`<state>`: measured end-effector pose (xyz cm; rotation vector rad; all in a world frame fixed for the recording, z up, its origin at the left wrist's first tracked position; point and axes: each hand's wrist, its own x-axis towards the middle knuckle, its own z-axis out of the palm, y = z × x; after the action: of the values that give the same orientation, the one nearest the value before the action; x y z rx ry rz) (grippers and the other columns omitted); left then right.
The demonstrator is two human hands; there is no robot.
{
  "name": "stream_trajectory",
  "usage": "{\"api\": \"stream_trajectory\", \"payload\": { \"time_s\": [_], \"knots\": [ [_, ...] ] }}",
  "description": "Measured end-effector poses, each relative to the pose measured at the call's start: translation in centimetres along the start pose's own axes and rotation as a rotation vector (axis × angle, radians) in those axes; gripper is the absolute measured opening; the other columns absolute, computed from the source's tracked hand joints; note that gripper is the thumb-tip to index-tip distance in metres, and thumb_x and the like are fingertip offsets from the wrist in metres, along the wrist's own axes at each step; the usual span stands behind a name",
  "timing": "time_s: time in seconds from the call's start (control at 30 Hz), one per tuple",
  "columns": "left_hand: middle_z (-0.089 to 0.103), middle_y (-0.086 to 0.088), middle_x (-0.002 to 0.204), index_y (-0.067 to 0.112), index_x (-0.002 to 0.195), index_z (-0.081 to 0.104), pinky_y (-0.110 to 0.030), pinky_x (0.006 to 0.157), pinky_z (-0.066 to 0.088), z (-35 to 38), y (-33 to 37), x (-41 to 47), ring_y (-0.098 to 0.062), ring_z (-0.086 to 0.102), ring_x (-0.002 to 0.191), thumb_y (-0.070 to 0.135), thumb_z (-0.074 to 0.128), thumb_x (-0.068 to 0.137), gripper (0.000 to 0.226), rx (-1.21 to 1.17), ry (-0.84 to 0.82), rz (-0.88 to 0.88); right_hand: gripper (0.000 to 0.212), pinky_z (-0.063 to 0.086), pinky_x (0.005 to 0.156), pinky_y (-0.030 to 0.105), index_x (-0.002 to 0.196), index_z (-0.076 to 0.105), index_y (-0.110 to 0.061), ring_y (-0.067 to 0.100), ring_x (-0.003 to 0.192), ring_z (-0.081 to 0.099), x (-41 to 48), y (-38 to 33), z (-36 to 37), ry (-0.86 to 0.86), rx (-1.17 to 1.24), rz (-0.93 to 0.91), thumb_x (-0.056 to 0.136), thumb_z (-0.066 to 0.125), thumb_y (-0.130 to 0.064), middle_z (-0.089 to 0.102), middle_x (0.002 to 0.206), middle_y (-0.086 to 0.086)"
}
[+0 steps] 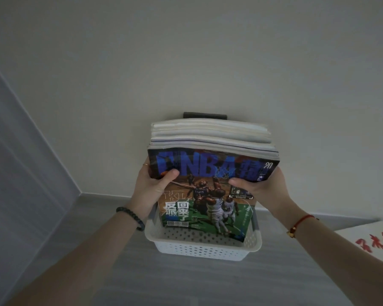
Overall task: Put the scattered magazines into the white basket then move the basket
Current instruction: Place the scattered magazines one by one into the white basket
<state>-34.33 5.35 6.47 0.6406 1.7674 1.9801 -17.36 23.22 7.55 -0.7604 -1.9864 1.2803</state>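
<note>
A thick stack of magazines (pixel 210 164) stands upright on its lower edge inside the white perforated basket (pixel 199 250) on the grey floor. The front cover shows a basketball scene under blue "NBA" lettering. My left hand (pixel 152 188) grips the stack's left side, thumb on the cover. On the right side my right hand (pixel 260 186) holds it the same way. The stack's white page edges face up, leaning toward the wall.
A pale wall rises just behind the basket, with a dark object (pixel 205 115) showing above the stack. A grey panel (pixel 20 173) runs along the left. A white sheet with red characters (pixel 372 239) lies on the floor at the right.
</note>
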Motion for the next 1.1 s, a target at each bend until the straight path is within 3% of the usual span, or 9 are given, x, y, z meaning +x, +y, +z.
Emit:
{"api": "stream_trajectory", "payload": {
  "time_s": [0.13,0.27,0.33,0.4,0.53,0.67,0.83,0.97,1.1],
  "knots": [
    [0.068,-0.004,0.106,0.013,0.114,0.056,-0.031,0.078,0.056,0.2,-0.1,0.3,-0.019,0.066,0.096,0.044,0.074,0.050,0.074,0.034,-0.019,-0.006,0.050,0.044,0.057,-0.001,0.098,0.063,-0.027,-0.019,0.072,0.058,0.7,0.3,0.3,-0.054,-0.025,0.002,0.053,0.084,-0.033,0.063,0.086,-0.025],
    [0.067,0.004,0.102,0.022,0.108,0.057,-0.028,0.079,0.053,0.8,-0.3,-0.3,-0.015,0.064,0.095,0.051,0.070,0.058,0.059,0.145,0.023,-0.029,0.050,0.045,0.065,0.009,0.108,0.060,-0.022,-0.005,0.080,0.058,0.6,0.8,-0.3,-0.137,-0.114,0.023,0.063,0.079,-0.032,0.063,0.090,-0.018],
    [0.063,0.009,0.100,0.017,0.119,0.050,-0.014,0.068,0.052,1.0,-0.7,-1.1,-0.008,0.062,0.091,0.042,0.069,0.069,0.060,0.199,0.129,-0.031,0.053,0.047,0.078,0.023,0.115,0.053,-0.017,0.010,0.091,0.057,-0.1,1.6,-1.4,-0.164,-0.159,0.049,0.068,0.077,-0.025,0.061,0.099,-0.008],
    [0.058,-0.001,0.112,0.012,0.128,0.040,-0.019,0.076,0.052,1.2,-1.1,-2.5,-0.016,0.059,0.100,0.026,0.068,0.077,0.060,0.151,0.257,-0.065,0.060,0.046,0.087,0.032,0.122,0.047,-0.015,0.017,0.100,0.054,-1.5,2.6,-3.1,-0.136,-0.168,0.092,0.070,0.075,-0.020,0.057,0.109,0.000],
    [0.052,-0.001,0.105,0.012,0.123,0.040,-0.016,0.074,0.044,2.2,-1.5,-7.1,-0.013,0.053,0.094,0.019,0.063,0.082,0.047,0.146,0.413,-0.063,0.050,0.046,0.083,0.031,0.118,0.051,-0.017,0.020,0.100,0.055,-6.5,5.1,-9.0,-0.073,-0.180,0.182,0.073,0.072,-0.013,0.057,0.106,0.003],
    [0.051,0.005,0.079,0.007,0.110,0.047,-0.001,0.068,0.043,6.3,-1.8,-11.9,0.008,0.055,0.067,0.009,0.055,0.087,0.025,0.159,0.275,-0.023,0.043,0.044,0.081,0.030,0.112,0.055,-0.014,0.023,0.097,0.058,-12.4,8.0,-15.9,0.017,-0.238,0.305,0.073,0.071,-0.007,0.061,0.104,0.009],
    [0.057,-0.002,0.109,0.015,0.118,0.049,-0.034,0.088,0.045,14.0,-4.5,-18.0,-0.018,0.056,0.101,0.024,0.056,0.087,0.033,0.150,0.012,-0.236,0.047,0.045,0.094,0.036,0.118,0.051,-0.011,0.027,0.111,0.054,-18.1,10.7,-23.8,0.019,-0.287,0.456,0.075,0.069,-0.010,0.057,0.118,0.013],
    [0.060,-0.004,0.109,0.010,0.124,0.049,-0.032,0.083,0.045,20.5,-7.5,-21.3,-0.019,0.056,0.100,0.027,0.054,0.088,0.039,0.161,-0.094,-0.402,0.052,0.045,0.095,0.039,0.123,0.046,-0.008,0.027,0.116,0.051,-20.9,12.5,-29.1,0.004,-0.338,0.522,0.077,0.069,-0.011,0.053,0.127,0.014],
    [0.059,0.000,0.105,0.007,0.132,0.043,-0.031,0.085,0.043,27.0,-9.8,-24.2,-0.018,0.055,0.100,0.029,0.050,0.090,0.048,0.141,-0.177,-0.535,0.060,0.047,0.083,0.031,0.130,0.040,-0.011,0.028,0.119,0.048,-22.5,14.6,-33.7,-0.033,-0.365,0.579,0.077,0.068,-0.012,0.048,0.132,0.012]
  ]
}}
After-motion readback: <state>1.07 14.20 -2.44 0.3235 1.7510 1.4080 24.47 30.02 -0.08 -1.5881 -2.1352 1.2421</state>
